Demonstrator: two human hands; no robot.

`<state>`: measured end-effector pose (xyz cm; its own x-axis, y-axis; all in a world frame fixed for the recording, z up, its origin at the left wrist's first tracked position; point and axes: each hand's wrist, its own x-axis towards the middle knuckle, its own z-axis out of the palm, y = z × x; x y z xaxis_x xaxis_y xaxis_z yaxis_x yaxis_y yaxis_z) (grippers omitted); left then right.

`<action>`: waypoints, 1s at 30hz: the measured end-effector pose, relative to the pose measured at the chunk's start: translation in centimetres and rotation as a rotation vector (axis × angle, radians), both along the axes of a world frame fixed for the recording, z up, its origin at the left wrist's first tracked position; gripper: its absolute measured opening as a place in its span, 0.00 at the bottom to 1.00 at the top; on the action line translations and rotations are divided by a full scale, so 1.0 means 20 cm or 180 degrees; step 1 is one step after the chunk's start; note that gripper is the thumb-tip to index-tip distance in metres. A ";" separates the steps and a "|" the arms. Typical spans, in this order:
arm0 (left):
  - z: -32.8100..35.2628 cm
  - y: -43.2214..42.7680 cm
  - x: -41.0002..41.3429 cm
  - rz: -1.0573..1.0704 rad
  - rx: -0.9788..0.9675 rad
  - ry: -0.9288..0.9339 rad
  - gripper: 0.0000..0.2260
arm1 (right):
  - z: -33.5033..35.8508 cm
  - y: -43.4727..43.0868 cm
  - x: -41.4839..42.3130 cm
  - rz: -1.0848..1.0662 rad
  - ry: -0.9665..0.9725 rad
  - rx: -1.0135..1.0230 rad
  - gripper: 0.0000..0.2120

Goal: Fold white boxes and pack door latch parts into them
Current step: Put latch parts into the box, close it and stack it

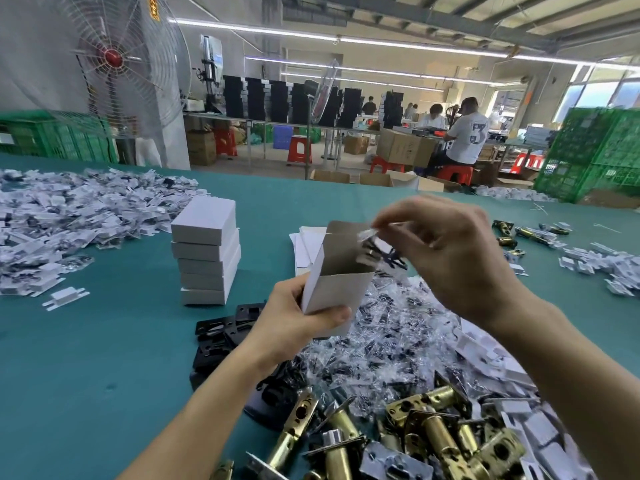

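Closest to the person, at the lower edge of the view, brass latch bolts [433,431] are lying in a loose heap on the green worktop [86,358]. Just beyond them a wide pile of small clear bags [391,341] with dark screws is spreading over the cloth, and black strike plates [221,327] are lying beside it on the left.

Above this pile the left hand [294,320] is holding a white box [339,285] upright in the air. Its grip is clasping the lower part of the box, with the thumb pressing on the front face. The top of the box is standing open, with the back flap raised. The right hand [446,251] is hanging over it, and its grip is pinching one screw bag [377,245] between the fingertips, right at the mouth of the box. Whether the lower end of the bag is already inside, I cannot tell.

Behind the box some flat box blanks [308,237] are lying, and to the left a stack of closed white boxes [207,251] is standing. Farther left a big heap of white card inserts [69,216] is covering the worktop.

Beyond the far edge a large fan [117,60] is standing, green crates [588,150] are piled at the right, and people [467,133] are sitting at another worktop that is carrying stacked black boxes [277,98].
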<state>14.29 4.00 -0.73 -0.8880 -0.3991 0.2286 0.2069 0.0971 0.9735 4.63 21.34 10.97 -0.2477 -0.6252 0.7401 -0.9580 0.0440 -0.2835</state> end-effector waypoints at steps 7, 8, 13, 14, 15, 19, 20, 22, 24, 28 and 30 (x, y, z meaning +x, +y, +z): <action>0.02 0.01 0.00 -0.0091 0.0033 0.0046 0.14 | 0.03 -0.13 0.07 0.0000 0.0700 0.1186 0.11; 0.02 0.01 0.00 -0.0111 0.0064 0.0049 0.14 | 0.02 -0.13 0.07 0.0092 0.0573 0.1058 0.11; 0.04 0.01 0.01 -0.0150 0.0184 0.0072 0.17 | -0.01 -0.13 0.04 0.0028 -0.0007 0.0071 0.05; 0.04 0.01 0.01 -0.0141 0.0198 0.0085 0.17 | -0.02 -0.13 0.04 0.0026 -0.0170 -0.0064 0.05; 0.04 0.01 0.01 -0.0120 0.0205 0.0097 0.17 | -0.04 -0.14 0.05 0.0035 -0.0304 -0.0149 0.05; 0.04 0.02 0.01 -0.0102 0.0187 0.0105 0.18 | -0.08 -0.14 0.06 -0.0124 -0.0250 0.0184 0.05; 0.04 0.02 0.01 -0.0108 0.0166 0.0093 0.18 | -0.08 -0.13 0.05 -0.0185 -0.0183 0.0361 0.06; 0.04 0.02 0.01 -0.0090 0.0139 0.0086 0.18 | -0.07 -0.12 0.04 -0.0370 -0.0058 0.0743 0.08; 0.03 0.02 0.00 -0.0061 0.0133 0.0103 0.18 | -0.07 -0.11 0.04 -0.0595 0.0177 0.1194 0.16; 0.01 0.02 0.00 -0.0131 0.0171 0.0106 0.18 | -0.11 -0.11 0.03 -0.0829 0.0598 0.1754 0.21; 0.01 0.02 0.00 -0.0122 0.0136 0.0097 0.18 | -0.14 -0.10 0.01 -0.0854 0.0601 0.1850 0.21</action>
<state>14.29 4.39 -0.54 -0.8956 -0.3750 0.2393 0.2394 0.0471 0.9698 4.84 19.31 8.21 -0.3495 -0.8703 0.3471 -0.9234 0.3828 0.0299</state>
